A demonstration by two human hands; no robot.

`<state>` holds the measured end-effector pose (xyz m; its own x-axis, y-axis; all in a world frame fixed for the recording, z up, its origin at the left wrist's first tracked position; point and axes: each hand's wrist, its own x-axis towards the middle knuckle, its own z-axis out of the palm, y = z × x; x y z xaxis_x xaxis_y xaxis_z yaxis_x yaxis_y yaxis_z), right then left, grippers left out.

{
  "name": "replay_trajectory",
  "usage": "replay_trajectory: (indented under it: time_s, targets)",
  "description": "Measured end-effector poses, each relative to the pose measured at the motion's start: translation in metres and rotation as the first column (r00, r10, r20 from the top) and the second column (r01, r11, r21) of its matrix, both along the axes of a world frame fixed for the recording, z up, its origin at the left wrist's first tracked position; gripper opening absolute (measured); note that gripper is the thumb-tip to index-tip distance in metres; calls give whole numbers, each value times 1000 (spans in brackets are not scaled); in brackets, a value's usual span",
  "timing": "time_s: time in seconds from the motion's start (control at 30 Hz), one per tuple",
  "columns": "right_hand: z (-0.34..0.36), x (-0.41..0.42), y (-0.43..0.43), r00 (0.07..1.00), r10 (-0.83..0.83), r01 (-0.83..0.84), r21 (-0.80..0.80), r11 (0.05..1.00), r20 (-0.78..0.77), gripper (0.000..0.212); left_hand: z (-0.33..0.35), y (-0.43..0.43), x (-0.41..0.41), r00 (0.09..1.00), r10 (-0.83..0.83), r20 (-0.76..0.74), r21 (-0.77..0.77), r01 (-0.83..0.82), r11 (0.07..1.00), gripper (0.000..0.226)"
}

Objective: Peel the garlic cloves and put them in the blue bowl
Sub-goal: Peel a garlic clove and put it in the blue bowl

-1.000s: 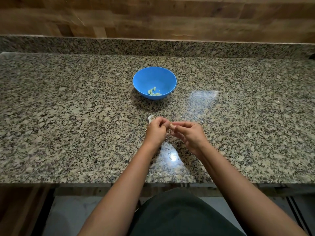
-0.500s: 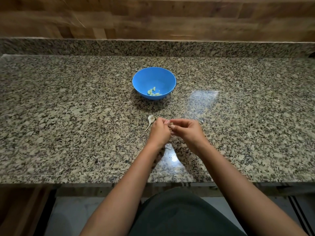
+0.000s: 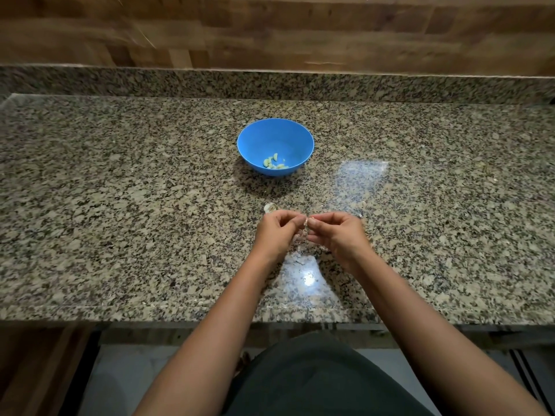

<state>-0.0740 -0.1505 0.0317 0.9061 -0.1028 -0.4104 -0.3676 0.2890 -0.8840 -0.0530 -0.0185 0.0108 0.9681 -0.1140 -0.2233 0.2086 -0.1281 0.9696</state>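
A blue bowl (image 3: pixel 275 139) stands mid-counter with several peeled pale garlic cloves (image 3: pixel 274 163) in its bottom. Nearer to me, my left hand (image 3: pixel 277 234) and my right hand (image 3: pixel 336 235) meet fingertip to fingertip just above the counter. Between them they pinch a small garlic clove (image 3: pixel 305 226) with papery skin hanging off it; most of the clove is hidden by the fingers. A piece of garlic with white skin (image 3: pixel 269 208) lies on the counter just beyond my left hand.
The speckled granite counter (image 3: pixel 120 205) runs the full width, with a low granite backsplash and a wood-panelled wall (image 3: pixel 270 31) behind. Its front edge (image 3: pixel 180 313) is close to my body. Bits of papery skin lie under my hands.
Both hands stay together on the clove with only small finger movements. The view has shifted slightly, so the garlic piece beyond my left hand is more covered than half a second ago.
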Motion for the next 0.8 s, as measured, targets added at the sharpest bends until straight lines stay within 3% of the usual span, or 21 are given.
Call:
replay_trajectory:
  time_s: [0.07,0.13,0.23,0.3,0.37,0.5,0.67,0.8]
  targets:
    - [-1,-1,6,997,-38,40,-21,999,64,6,0,-2,2,999,47,13,6,-47,999,8]
    - [-6,-2,14,984,-62,90,-165,982,169,5,-1,-7,3,995,96,17,76,-97,992,12]
    - [-19,-3,23,938,34,168,-539,825,345,5,0,-18,1,978,197,-65,94,-191,977,15]
    - [-24,-5,27,906,64,240,-631,738,419,10,-1,-23,3,959,247,-141,40,-244,969,18]
    - [-26,-6,28,898,26,272,-598,754,440,15,-2,-26,5,941,259,-220,-41,-274,961,20]
    - [-21,-1,27,948,-121,205,-273,940,294,19,-3,-28,7,930,272,-247,-80,-300,951,19]
    - [-17,0,25,947,-123,199,-240,950,297,20,0,-24,4,964,261,-51,187,-247,951,13]
    - [-18,2,10,980,-107,130,-130,983,167,13,3,-10,6,988,144,57,309,-154,938,11]
